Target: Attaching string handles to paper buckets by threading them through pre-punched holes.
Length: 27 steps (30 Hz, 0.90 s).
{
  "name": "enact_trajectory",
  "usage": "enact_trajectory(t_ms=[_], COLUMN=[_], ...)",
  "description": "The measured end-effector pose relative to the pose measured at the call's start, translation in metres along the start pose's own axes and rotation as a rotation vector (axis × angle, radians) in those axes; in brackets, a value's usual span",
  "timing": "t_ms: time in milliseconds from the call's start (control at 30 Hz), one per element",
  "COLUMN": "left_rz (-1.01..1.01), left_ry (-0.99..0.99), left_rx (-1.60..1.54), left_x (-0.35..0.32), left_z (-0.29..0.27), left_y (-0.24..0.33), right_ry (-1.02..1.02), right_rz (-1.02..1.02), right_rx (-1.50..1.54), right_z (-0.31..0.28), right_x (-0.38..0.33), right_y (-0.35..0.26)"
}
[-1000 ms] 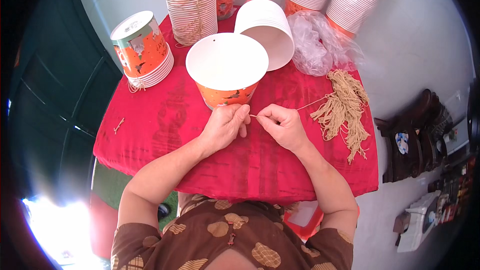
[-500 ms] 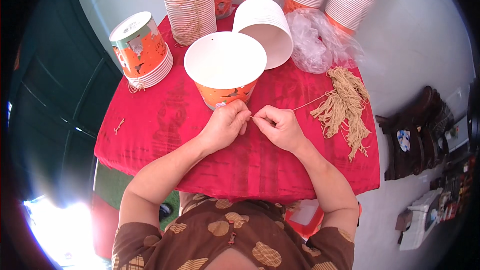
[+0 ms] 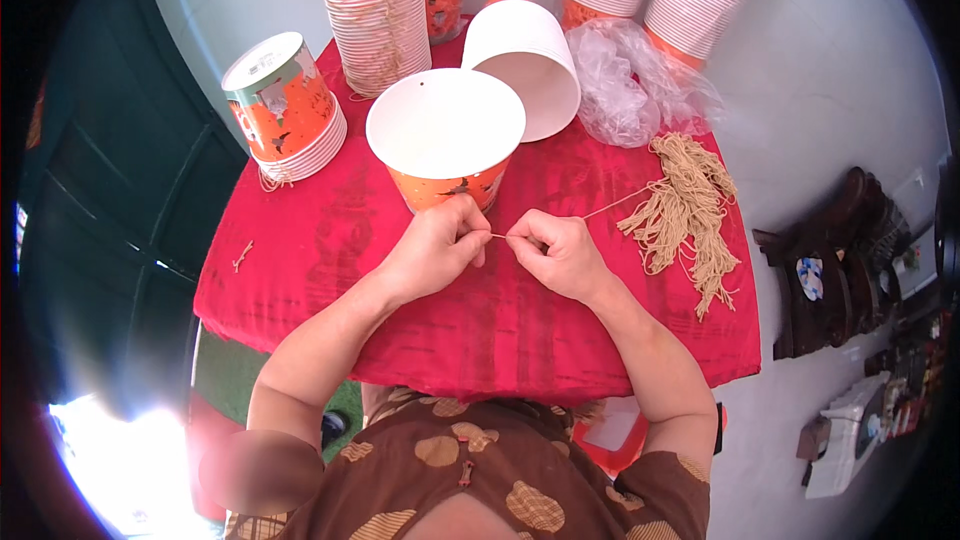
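A tabletop (image 3: 330,240) covered with a red cloth is seen from above. A thin tan string (image 3: 600,210) is pinched between the fingers of the left hand (image 3: 440,245) and the right hand (image 3: 555,252), just in front of an orange paper bucket (image 3: 447,145). The string is stretched toward a bundle of strings (image 3: 685,205) lying at the right.
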State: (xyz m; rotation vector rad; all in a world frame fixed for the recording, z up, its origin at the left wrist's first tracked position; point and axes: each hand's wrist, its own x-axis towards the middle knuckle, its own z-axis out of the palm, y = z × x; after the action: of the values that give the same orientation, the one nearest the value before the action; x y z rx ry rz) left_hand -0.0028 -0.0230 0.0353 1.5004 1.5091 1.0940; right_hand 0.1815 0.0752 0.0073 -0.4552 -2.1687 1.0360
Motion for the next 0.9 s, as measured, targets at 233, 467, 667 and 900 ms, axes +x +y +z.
enact_trajectory(t_ms=[233,467,667,900], left_rz=[0.603,0.591,0.534,0.598], left_ry=[0.517,0.52,0.331,0.262], left_rx=[0.289,0.958,1.089,1.005], left_x=[-0.025,-0.005,0.007,-0.002], left_z=[-0.016,-0.038,-0.034,-0.02], left_y=[0.029,0.061,0.059,0.067], right_ry=[0.199,0.416,0.44,0.432], right_rz=[-0.188,-0.341,-0.42,-0.466], right_rx=[-0.054,-0.11,-0.185,-0.199], right_z=[-0.003,0.005,0.004,0.001], right_x=[0.0,0.002,0.0,0.0], right_y=[-0.009,-0.005,-0.013,-0.018])
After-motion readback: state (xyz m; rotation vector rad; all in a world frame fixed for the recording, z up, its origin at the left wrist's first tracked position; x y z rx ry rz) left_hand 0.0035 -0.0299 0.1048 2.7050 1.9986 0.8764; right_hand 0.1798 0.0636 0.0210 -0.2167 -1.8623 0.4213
